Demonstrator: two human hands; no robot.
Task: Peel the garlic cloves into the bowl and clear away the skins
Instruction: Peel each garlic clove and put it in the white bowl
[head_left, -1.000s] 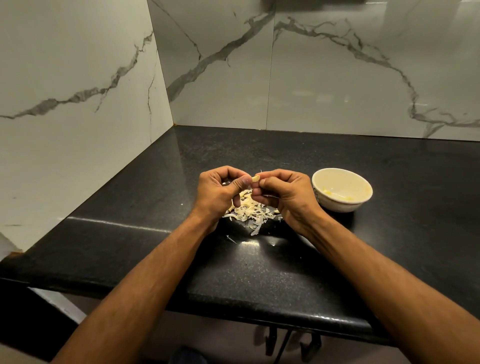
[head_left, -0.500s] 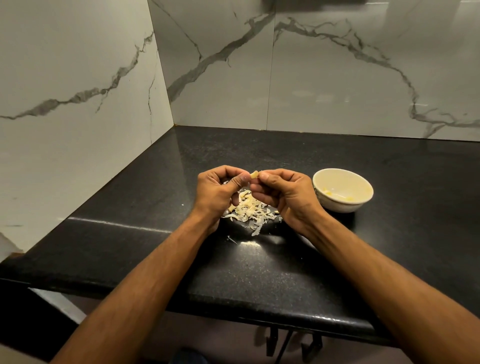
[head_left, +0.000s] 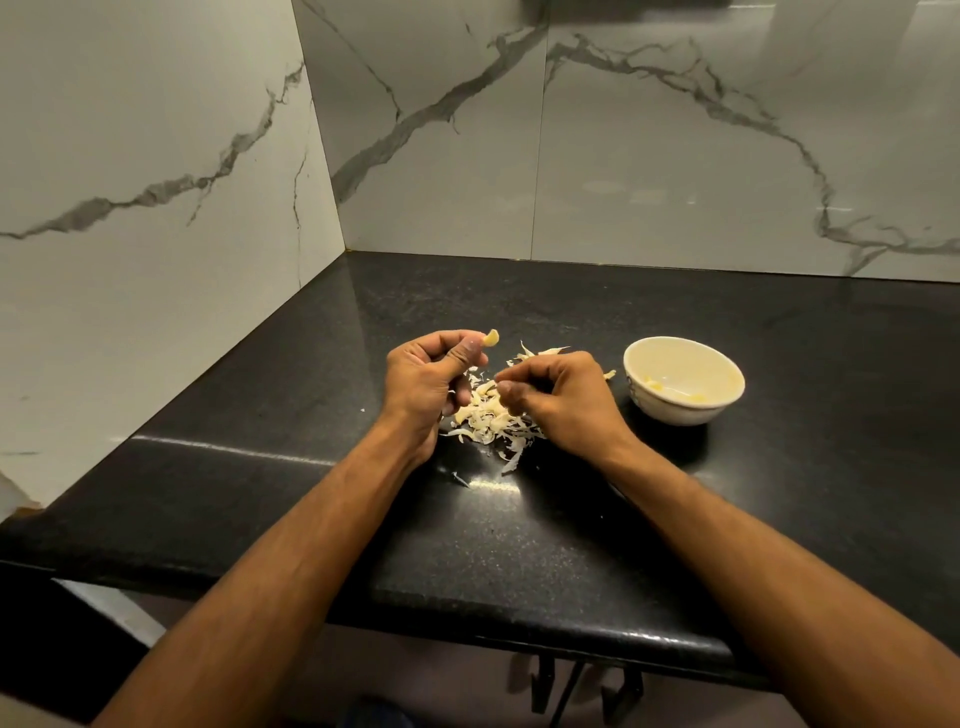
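1. Marble walls (head_left: 675, 156), white with grey veins, meeting in a corner behind the counter.
2. Black speckled counter (head_left: 597, 545), glossy, with a bright streak of reflected light near its left part and another glint just in front of the skins.
3. Two bare forearms reaching in from the bottom edge, converging over the middle of the counter.
4. White bowl (head_left: 683, 413) on the counter, to the right of the right hand and apart from it; a few pale yellow peeled pieces lying at its bottom.
5. Left hand (head_left: 426, 382) raised over the left edge of the skins, fingers curled in, thumb and forefinger pinching a clove.
6. Right hand (head_left: 563, 397) low over the right side of the skins, fingers curled, thumb and forefinger tips pressed together above the pile; possibly pinching a shred of skin, but too small to tell.
7. Skins (head_left: 491, 418), a loose heap of pale papery shreds on the counter between and under the two hands; a few strips sticking out beyond the right hand's knuckles, one stray strip near the bowl, a tiny fleck left of the left wrist.
8. Clove (head_left: 491, 338), small, pale yellow, curved, held up at the left thumb tip, above the counter and clear of the right hand, well left of the bowl.
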